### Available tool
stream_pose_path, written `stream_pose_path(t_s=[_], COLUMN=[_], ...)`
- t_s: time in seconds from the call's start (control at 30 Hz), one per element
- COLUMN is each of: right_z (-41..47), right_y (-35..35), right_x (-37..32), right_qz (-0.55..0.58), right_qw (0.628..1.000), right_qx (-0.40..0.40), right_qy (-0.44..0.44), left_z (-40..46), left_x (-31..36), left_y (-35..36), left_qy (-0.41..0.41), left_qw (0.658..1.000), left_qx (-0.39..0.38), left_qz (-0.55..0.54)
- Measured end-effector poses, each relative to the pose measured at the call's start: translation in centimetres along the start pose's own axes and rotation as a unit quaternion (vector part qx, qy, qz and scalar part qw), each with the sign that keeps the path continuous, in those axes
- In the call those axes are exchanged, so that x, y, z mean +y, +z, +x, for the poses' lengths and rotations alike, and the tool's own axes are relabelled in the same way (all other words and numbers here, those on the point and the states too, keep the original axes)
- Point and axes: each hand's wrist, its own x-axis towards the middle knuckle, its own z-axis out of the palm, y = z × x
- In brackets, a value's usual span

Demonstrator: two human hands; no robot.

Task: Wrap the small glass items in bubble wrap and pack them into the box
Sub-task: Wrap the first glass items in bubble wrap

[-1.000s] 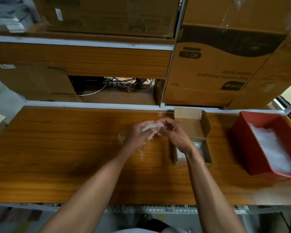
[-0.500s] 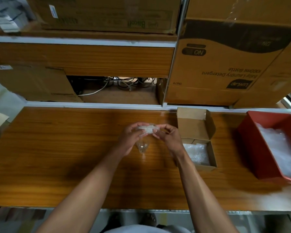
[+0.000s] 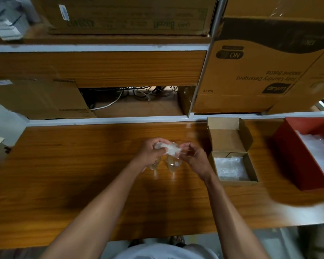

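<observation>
While both hands (image 3: 176, 156) grip it, wrapped bundle (image 3: 168, 149) lies horiz., left-right.

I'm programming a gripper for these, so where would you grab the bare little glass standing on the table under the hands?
Judging by its pose, take the small glass around its side wall, coming from the near side, low. It stands upright, and both hands with the bubble wrap bundle hover just above its rim, blocking a top approach.

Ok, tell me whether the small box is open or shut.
Open. The small box has its lid flap folded back toward the shelf, and bubble wrap shows inside.
</observation>
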Motion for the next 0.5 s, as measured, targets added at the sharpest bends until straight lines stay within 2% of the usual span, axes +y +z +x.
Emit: stream_pose_path(t_s=[0.13, 0.3, 0.4, 0.5], right_z=[-0.5, -0.9, -1.0, -1.1], right_y=[0.2, 1.1, 1.9, 2.2], right_x=[0.2, 1.2, 1.8, 2.4], right_qz=[-0.134, -0.317, -0.333, -0.344], right_qw=[0.991, 0.948, 0.942, 0.939], right_qx=[-0.008, -0.040, -0.029, -0.014], right_qy=[-0.008, -0.004, 0.000, 0.001], left_z=[0.8, 1.4, 1.6, 1.6], left_x=[-0.9, -1.5, -1.8, -2.1], left_y=[-0.5, 0.0, 0.6, 1.1], left_qy=[0.010, 0.044, 0.099, 0.151], left_qw=[0.998, 0.976, 0.953, 0.930], left_qx=[-0.012, -0.023, -0.028, -0.071], left_qz=[0.069, 0.210, 0.283, 0.328])
